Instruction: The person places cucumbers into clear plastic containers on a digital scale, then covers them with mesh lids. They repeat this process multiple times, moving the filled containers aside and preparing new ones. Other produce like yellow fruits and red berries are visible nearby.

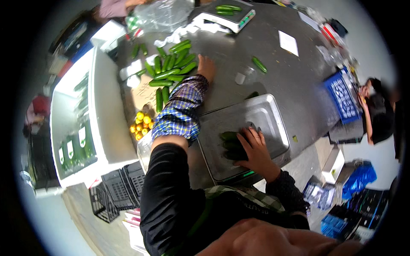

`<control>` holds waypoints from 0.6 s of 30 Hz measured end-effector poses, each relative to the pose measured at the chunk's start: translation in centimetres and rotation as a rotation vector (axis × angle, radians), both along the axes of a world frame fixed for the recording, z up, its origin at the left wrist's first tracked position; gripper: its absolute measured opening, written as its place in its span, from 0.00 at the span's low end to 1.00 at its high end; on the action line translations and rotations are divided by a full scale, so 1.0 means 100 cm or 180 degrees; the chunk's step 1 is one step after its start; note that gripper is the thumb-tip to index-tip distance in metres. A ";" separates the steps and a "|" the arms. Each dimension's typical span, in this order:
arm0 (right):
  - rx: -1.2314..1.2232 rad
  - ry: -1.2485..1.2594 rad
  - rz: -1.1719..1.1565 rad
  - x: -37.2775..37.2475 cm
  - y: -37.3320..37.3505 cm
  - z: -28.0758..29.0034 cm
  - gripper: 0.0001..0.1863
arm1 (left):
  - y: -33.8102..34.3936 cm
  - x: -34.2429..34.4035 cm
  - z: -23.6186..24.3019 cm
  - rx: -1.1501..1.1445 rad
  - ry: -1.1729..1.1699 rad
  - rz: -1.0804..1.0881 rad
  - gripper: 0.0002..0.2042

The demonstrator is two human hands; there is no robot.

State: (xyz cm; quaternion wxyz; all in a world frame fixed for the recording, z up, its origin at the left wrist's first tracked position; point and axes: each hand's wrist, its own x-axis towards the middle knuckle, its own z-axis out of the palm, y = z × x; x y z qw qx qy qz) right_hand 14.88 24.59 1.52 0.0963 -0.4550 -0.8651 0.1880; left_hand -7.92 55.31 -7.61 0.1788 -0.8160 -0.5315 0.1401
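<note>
Head view: the right hand lies spread, fingers splayed over a few cucumbers on the steel scale tray, while the left hand rests flat and empty on the grey surface beside the cucumber pile. Judged early: most cucumbers lie unweighed; the cucumber count under the fingers and the scale's display are hidden

Worktop: dull brushed metal, smooth, faint sheen. Scale tray near its front edge: pressed metal, satin, brighter than the worktop. Cucumbers at the left edge: glossy, slightly bumpy skin. Sleeve: woven checked cloth, matt. Crate at the right edge: blue plastic lattice. Bag at the far edge: clear crinkled film, shiny.
</note>
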 end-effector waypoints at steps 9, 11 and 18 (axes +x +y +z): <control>0.0272 0.0416 0.0182 -0.005 0.012 0.010 0.34 | -0.040 -0.012 0.021 -0.0209 0.0514 -0.0600 0.20; 0.0335 0.0426 0.0153 -0.009 0.022 0.016 0.31 | -0.051 -0.012 0.023 -0.0156 -0.0276 -0.0799 0.14; 0.0574 0.0783 -0.0154 0.000 0.033 0.043 0.17 | -0.012 -0.201 0.025 0.1795 -0.2005 0.0554 0.09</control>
